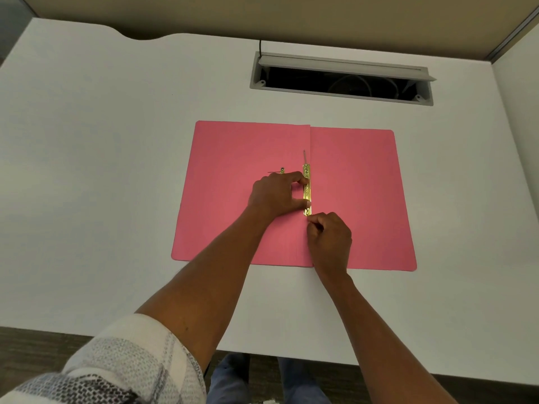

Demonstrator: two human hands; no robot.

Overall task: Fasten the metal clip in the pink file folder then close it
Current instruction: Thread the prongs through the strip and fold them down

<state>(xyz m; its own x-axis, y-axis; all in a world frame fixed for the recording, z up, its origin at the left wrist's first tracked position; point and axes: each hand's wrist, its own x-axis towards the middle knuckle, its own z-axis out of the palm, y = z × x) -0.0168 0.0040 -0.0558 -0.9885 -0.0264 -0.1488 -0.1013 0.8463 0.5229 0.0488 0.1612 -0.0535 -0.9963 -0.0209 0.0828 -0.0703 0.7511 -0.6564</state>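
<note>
The pink folder (353,199) lies wide open and flat in the middle of the white desk (102,170), spine running from 12 to 6 o'clock. Right along that crease sits the brass clip (306,190), a thin gold bar with stamped lettering I can't read. One thin metal prong (304,156) pokes out past the bar's 12 o'clock end. A small loose brass piece (281,170) rests on the left flap, just off at 9 o'clock from the bar's top.

The left hand (277,193) comes in from 7 o'clock and pinches the bar from its left side, forefinger near the top, thumb near the bottom, both touching the metal. The right hand (329,237) is curled into a loose fist at the bar's 6 o'clock end, fingertips pinched together right against it. Whether there's a prong between those fingers I can't tell, the knuckles cover it.

The bar's bottom tip is hidden behind the right hand, and the right wrist covers part of the folder's near edge.

At 12 o'clock on the desk there's a grey cable hatch (341,80) with its lid propped up, dark inside, some wires faintly visible. A patterned sleeve (116,371) fills the 7 o'clock corner, and jeans (230,380) show below the desk edge.
</note>
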